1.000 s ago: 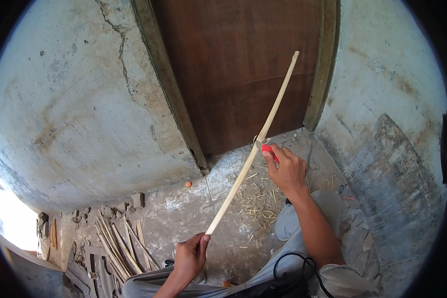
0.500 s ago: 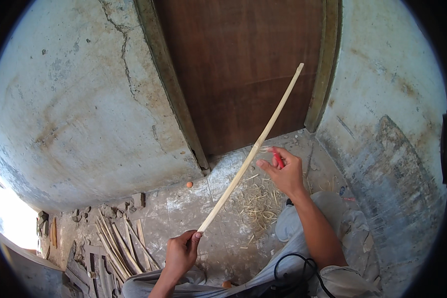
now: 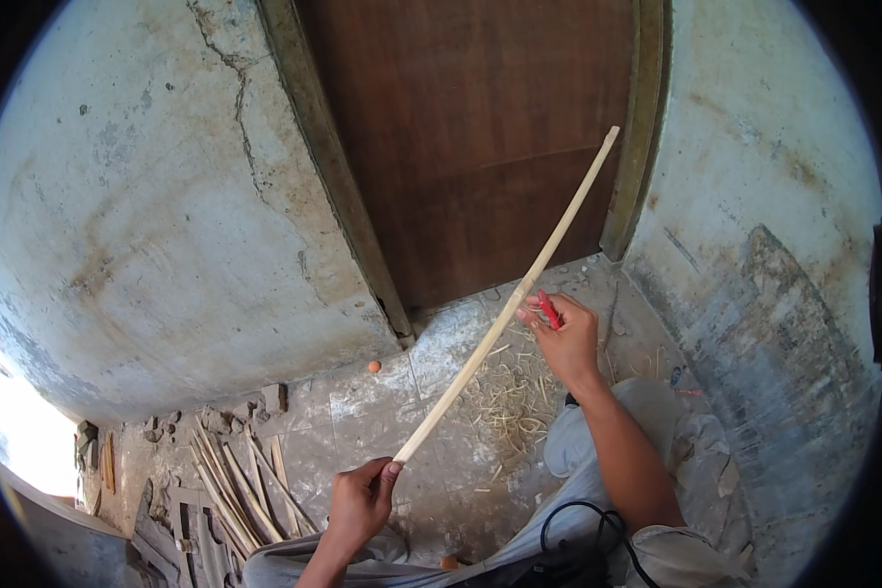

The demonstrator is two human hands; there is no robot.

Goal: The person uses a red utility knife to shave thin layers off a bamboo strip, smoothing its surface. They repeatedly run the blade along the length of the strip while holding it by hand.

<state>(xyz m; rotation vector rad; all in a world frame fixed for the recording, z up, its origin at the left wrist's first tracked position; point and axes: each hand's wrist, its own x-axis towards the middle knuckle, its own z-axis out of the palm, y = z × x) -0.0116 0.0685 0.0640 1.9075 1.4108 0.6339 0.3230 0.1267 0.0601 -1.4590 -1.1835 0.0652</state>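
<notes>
My left hand (image 3: 361, 502) grips the near end of a long pale wooden strip (image 3: 490, 338), thumb on top. From there the strip slants up and to the right, its far end in front of the brown door. Beside the strip's middle, my right hand (image 3: 568, 333) is closed around a small red-handled tool (image 3: 549, 309). The tool's working end cannot be made out. My right fingertips are at the strip's edge; whether they touch it is unclear.
Curled wood shavings (image 3: 519, 407) litter the floor by my right knee. Several wooden strips (image 3: 240, 490) lie at lower left, next to rubble. A small orange ball-like thing (image 3: 374, 367) is near the left wall (image 3: 167, 216). The brown door (image 3: 470, 127) stands ahead.
The strip's far end has swung slightly to the right. My right thumb has moved in and its fingers have closed more around the red-handled tool. My left hand keeps its grip.
</notes>
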